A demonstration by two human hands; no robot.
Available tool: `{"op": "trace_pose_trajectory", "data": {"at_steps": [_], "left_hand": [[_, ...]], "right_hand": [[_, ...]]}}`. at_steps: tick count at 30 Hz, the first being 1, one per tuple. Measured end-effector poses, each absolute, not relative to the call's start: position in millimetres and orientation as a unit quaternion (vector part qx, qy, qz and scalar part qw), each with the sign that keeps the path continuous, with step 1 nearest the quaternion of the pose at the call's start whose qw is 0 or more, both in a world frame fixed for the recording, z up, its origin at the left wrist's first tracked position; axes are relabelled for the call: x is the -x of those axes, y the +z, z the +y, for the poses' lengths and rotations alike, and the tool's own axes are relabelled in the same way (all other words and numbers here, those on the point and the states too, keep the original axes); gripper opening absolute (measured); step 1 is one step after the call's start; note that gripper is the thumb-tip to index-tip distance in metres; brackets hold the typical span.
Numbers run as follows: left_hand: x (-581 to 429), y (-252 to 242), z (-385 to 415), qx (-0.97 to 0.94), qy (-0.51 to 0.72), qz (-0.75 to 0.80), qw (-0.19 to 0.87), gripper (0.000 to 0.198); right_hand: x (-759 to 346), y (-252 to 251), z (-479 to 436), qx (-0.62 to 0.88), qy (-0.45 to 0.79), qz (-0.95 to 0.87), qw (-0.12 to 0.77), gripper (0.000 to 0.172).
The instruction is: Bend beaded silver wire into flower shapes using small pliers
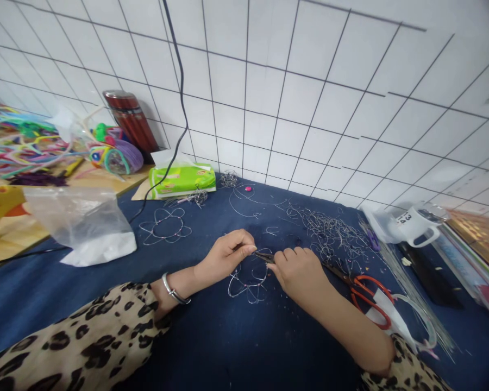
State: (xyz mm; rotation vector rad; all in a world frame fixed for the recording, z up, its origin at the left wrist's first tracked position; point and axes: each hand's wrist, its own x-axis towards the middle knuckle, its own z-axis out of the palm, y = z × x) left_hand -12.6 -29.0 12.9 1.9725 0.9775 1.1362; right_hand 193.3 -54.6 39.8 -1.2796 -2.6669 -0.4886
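Observation:
My left hand (231, 251) is closed, thumb against forefinger, pinching a looped wire flower (244, 285) of thin silvery wire with small pinkish beads. The flower hangs below and between both hands. My right hand (299, 271) is wrapped round a pair of dark pliers (264, 257), whose jaws point left and reach the wire near my left fingertips. Whether the jaws are clamped on the wire is too small to tell. A second wire flower (165, 225) with several petals lies flat on the dark blue cloth (212, 336), left of my hands.
Tangled wire bits (330, 225) lie behind my right hand, near orange-handled scissors (367, 296) and straight wires (407, 293). A white mug (418, 225) stands far right. Leftward are a green tissue pack (181, 181), a plastic bag (93, 228), a red thermos (132, 122) and a hanging black cord (182, 81).

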Motion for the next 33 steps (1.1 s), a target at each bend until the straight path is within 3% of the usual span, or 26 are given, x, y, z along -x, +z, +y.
{"op": "trace_pose_trajectory", "data": {"at_steps": [22, 33], "left_hand": [[2, 10, -37, -0.695, 0.466, 0.477, 0.269, 0.02], [2, 13, -37, -0.672, 0.456, 0.486, 0.322, 0.024]], "right_hand": [[-185, 42, -63, 0.449, -0.246, -0.856, 0.076, 0.027], [-186, 40, -61, 0.446, -0.233, -0.861, 0.07, 0.026]]}}
